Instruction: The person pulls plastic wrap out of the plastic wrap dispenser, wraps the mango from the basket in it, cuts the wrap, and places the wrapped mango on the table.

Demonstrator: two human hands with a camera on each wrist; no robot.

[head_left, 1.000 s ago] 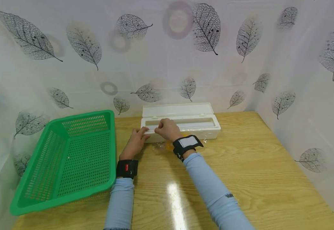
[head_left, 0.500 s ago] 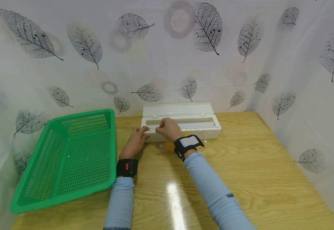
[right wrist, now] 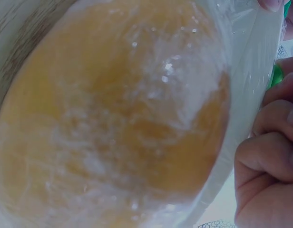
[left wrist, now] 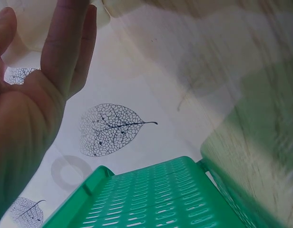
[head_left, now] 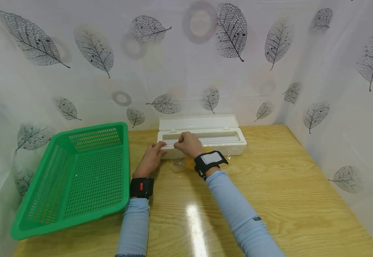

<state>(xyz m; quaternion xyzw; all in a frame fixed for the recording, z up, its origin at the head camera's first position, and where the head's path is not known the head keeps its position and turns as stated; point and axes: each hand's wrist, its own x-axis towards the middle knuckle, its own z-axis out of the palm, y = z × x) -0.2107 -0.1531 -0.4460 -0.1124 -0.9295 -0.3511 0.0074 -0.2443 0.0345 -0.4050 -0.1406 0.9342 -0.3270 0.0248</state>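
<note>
A long white plastic-wrap box [head_left: 225,148] stands open at the back of the table, its lid tipped back and a pale roll [head_left: 221,139] inside. My left hand [head_left: 149,160] holds its left front corner, thumb on the front, fingers lying along the end in the left wrist view. Over the front rim my right hand [head_left: 188,144] has curled fingers, seemingly pinching clear plastic film [right wrist: 246,57]; the fingertips' contact is hidden. Below the right wrist lies a rounded yellow-orange thing [right wrist: 113,109] wrapped in clear film, mostly covered by the hand in the head view.
To the left stands a large green plastic basket [head_left: 126,171], close beside the left forearm. Wood-grain table [head_left: 270,185] extends to the right and in front. A leaf-printed curtain [head_left: 186,71] hangs behind the box and on both sides.
Hardly anything differs. My right hand has shifted very slightly to the right along the rim; the left hand, box and basket keep their places.
</note>
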